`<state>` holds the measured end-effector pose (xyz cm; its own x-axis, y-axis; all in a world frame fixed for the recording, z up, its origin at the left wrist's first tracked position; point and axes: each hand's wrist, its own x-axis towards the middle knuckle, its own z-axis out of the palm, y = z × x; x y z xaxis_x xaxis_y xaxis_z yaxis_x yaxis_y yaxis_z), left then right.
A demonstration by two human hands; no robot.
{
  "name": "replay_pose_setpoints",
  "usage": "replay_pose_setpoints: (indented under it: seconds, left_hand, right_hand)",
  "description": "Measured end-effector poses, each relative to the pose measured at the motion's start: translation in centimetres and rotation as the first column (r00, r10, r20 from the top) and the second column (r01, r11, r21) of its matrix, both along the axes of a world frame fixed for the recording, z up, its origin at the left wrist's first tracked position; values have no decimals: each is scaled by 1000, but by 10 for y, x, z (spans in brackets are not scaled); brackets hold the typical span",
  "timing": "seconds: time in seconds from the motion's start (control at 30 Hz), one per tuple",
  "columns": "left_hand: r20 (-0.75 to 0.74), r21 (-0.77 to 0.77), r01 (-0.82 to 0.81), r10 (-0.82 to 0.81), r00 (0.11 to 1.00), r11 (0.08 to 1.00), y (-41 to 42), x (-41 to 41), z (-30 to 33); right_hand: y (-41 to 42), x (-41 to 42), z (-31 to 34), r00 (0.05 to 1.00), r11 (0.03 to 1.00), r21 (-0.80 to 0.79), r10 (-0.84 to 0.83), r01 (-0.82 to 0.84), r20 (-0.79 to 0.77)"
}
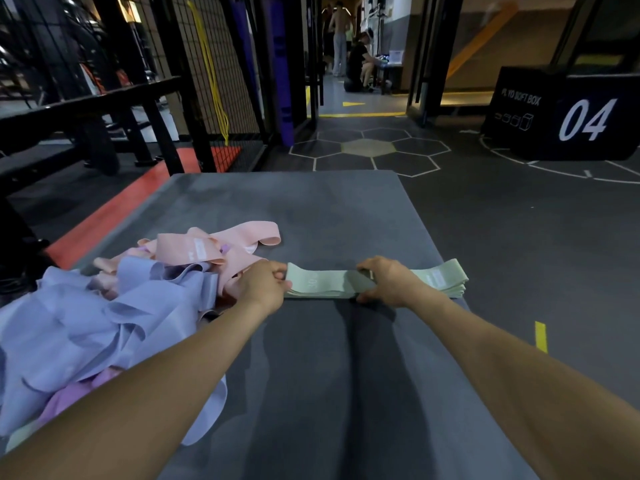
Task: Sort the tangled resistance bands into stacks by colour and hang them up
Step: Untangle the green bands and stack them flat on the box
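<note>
A flat stack of pale green bands [325, 285] lies across the middle of the grey mat [311, 209]. My left hand [265, 284] pinches the stack's left end with curled fingers. My right hand [388, 282] grips the stack near its middle, thumb under the front edge; the right end [446, 280] sticks out past it. To the left lies a tangled heap: pink bands [207, 249] at the back, lavender-blue bands [104, 317] in front, and a bit of lilac band [72, 396] underneath.
A black wire-mesh rack [194, 81] with a yellow band [211, 74] hanging on it stands at the back left. A black plyo box marked 04 [568, 116] sits at the back right. People are in the far doorway [349, 53].
</note>
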<state>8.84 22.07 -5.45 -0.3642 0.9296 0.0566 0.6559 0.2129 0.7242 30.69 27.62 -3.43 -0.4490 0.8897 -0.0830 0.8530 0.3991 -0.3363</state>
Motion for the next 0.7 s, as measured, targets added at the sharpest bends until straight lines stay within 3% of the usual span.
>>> replay_pose_setpoints:
  seconds: [0.37, 0.53, 0.7]
  left_hand:
    - [-15, 7, 21, -21, 1000, 1000, -9, 1, 10]
    - [-92, 82, 49, -41, 995, 995, -47, -6, 36]
    - [-72, 133, 35, -26, 997, 990, -106, -25, 56]
  right_hand:
    - [-9, -7, 2, 999, 1000, 22, -9, 8, 50]
    - [-44, -31, 22, 1000, 999, 45, -4, 5, -10]
    - [-98, -70, 46, 998, 999, 33, 38, -36, -41]
